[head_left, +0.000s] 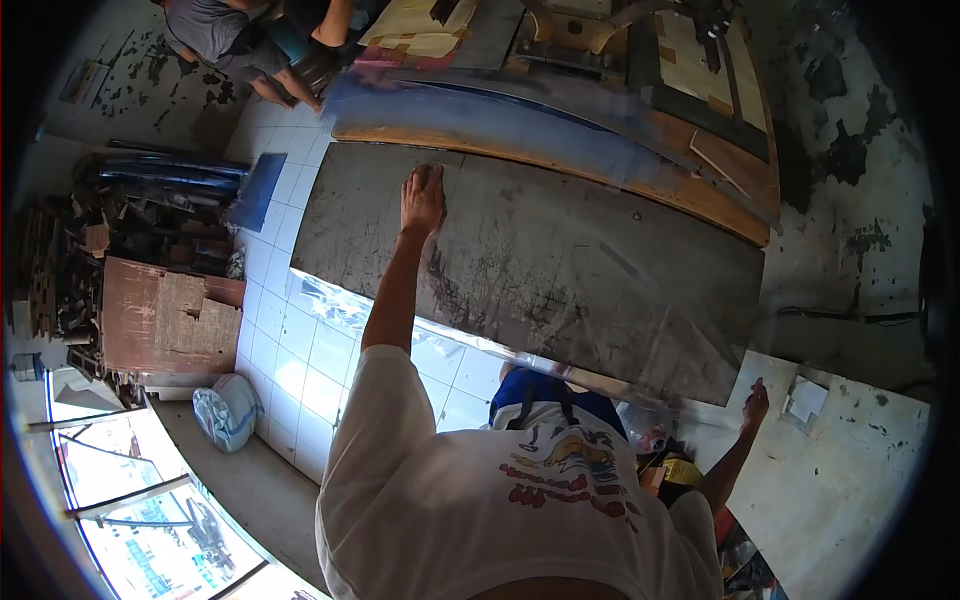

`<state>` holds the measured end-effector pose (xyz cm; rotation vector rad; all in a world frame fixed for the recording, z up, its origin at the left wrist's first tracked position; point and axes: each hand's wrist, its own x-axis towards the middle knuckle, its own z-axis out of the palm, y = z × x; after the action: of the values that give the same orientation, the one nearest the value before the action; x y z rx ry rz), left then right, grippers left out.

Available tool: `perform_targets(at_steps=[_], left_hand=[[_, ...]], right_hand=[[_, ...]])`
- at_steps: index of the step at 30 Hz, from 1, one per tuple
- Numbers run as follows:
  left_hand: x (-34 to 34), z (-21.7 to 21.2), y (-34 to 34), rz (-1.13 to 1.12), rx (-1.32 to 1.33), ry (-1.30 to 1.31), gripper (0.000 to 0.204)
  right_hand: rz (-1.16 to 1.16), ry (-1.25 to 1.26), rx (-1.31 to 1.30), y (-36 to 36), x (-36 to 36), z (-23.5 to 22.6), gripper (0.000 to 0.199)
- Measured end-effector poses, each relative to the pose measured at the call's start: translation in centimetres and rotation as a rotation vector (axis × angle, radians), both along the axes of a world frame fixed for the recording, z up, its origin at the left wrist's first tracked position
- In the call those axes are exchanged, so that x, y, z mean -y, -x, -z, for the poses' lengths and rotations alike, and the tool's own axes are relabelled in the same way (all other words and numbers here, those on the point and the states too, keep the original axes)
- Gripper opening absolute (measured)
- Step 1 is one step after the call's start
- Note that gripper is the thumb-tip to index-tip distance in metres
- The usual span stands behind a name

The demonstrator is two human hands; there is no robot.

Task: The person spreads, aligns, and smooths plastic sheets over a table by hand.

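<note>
A worn, scratched dark grey tabletop [560, 240] stretches before me. My left hand [423, 205] rests on its far left part, arm stretched out, fingers reaching forward over the surface with no object visible under them. A clear plastic sheet [690, 350] shows by its glare at the table's right end, and shiny clear film [345, 305] hangs along the near edge. Out to the right, my right hand [756, 405] is beside the table's right corner, above a pale board. Its fingers look curled; whatever they may grip is too small to make out.
Behind the table stands a wooden-edged bench [480, 145] with a machine frame [570, 35]. A pale board [830, 470] lies at right, a small white square [805, 402] on it. Scrap boards [170, 315] and a white sack [226, 412] occupy the left. Other people [225, 45] are at far left.
</note>
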<state>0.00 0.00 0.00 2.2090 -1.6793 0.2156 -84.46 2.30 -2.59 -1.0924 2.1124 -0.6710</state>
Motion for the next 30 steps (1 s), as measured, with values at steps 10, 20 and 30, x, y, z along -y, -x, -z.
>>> perform_targets(at_steps=[10,20,30], left_hand=[[0.0,0.6,1.8,-0.065,-0.011,0.109,0.036],[4.1,1.4,8.4,-0.067,-0.104,0.055,0.042],[0.6,1.5,7.7,-0.122,-0.128,0.018,0.044]], right_hand=[[0.080,0.142,0.088,2.6,-3.4,-2.4,0.037],[0.064,0.359,-0.204,6.4,-3.5,-10.8,0.038],[0.117,0.231,-0.198,5.6,-2.4,-12.6,0.041]])
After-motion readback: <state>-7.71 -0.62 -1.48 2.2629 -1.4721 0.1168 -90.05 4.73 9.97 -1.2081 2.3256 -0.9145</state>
